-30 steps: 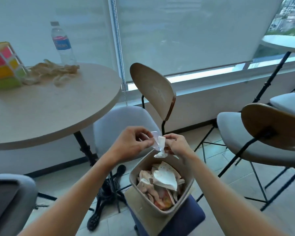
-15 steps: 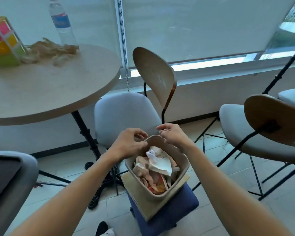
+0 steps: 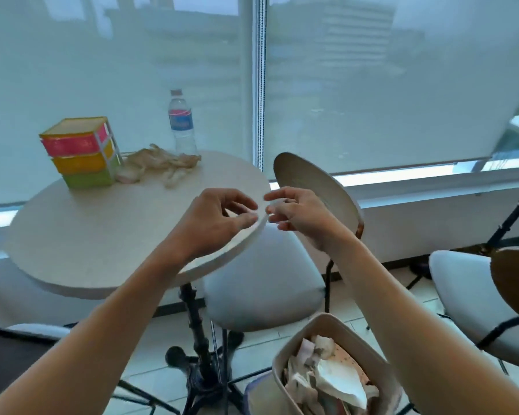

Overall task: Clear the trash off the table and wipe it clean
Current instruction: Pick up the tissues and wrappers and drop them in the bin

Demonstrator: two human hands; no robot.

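A round beige table (image 3: 81, 235) stands at the left. At its far side lie a crumpled beige cloth (image 3: 159, 164), a colourful tissue box (image 3: 81, 152) and a clear water bottle (image 3: 182, 125). My left hand (image 3: 219, 218) hovers over the table's right edge, fingers loosely curled and holding nothing. My right hand (image 3: 297, 212) floats just beyond that edge, fingers apart and empty, its fingertips almost meeting the left hand's. Low at the right sits a beige trash bin (image 3: 309, 333) filled with crumpled paper and tissue (image 3: 333, 375).
A grey-seated chair (image 3: 264, 280) with a wooden back (image 3: 315, 193) is tucked beside the table. Another chair (image 3: 468, 298) stands at the right, and a dark seat (image 3: 9, 354) at the lower left. The black table pedestal (image 3: 197, 333) rises from the tiled floor. Drawn window blinds are behind.
Both hands let the white tissue fall into the bin, then rose from the bin's rim up to the table's right edge. The view tilted upward toward the table.
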